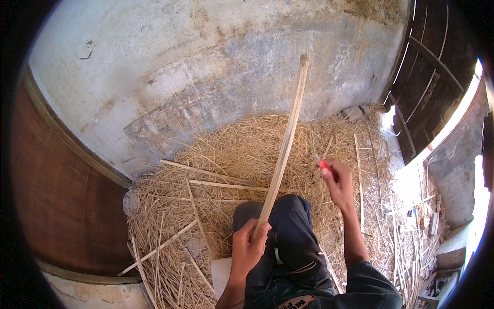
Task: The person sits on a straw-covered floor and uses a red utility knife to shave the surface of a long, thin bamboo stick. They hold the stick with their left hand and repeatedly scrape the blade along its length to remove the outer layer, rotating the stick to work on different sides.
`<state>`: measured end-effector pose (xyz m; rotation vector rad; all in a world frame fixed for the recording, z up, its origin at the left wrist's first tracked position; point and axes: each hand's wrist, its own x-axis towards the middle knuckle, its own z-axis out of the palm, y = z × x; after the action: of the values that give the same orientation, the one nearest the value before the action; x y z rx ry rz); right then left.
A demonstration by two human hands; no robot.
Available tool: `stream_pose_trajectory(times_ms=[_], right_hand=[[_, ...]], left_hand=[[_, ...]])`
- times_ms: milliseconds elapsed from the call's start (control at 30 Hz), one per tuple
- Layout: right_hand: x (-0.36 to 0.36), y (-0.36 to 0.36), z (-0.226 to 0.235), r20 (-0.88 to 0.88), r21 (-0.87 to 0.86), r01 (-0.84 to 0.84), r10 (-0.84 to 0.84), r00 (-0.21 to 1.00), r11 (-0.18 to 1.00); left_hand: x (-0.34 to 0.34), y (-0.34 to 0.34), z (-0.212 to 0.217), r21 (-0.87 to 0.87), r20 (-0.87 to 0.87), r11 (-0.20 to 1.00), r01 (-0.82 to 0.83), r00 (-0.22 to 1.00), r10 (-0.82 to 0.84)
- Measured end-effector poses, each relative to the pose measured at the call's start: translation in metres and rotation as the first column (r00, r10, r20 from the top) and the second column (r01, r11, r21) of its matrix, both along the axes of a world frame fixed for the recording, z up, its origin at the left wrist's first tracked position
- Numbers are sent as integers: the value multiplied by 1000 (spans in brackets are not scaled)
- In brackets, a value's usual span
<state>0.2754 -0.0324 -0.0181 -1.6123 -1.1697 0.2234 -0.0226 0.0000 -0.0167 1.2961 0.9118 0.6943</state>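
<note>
My left hand point(249, 243) is closed round the lower end of a long pale bamboo strip point(286, 140). The strip slants up and away over my knees, its far end standing in front of the wall. To the right, my right hand point(338, 181) grips a red-handled knife point(324, 165), its short blade pointing up and to the left. A gap separates the blade from the strip. Part of the knife's handle is hidden in my fingers.
Straw-like shavings point(242, 141) cover the floor around my legs. Several loose strips point(211, 172) lie over them on the left, more at the right. Behind rises a stained plaster wall point(206, 67). A brown panel point(67, 190) stands at left, a dark wooden door point(437, 67) at right.
</note>
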Motion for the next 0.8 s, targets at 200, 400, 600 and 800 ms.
stream_pose_trajectory(times_ms=[200,400,600,800], right_hand=[[-42,-7,11,241,141,-228,190,952,963],[-70,-11,19,373,157,-293,218,902,943],[-78,-10,16,437,161,-307,211,874,938],[-82,-11,20,474,171,-282,172,864,944]], left_hand=[[19,0,7,266,-11,960,-81,996,88],[32,-4,33,332,5,933,-141,989,147],[35,-7,41,508,-56,853,-122,983,174],[38,-6,34,552,-36,819,-156,977,210]])
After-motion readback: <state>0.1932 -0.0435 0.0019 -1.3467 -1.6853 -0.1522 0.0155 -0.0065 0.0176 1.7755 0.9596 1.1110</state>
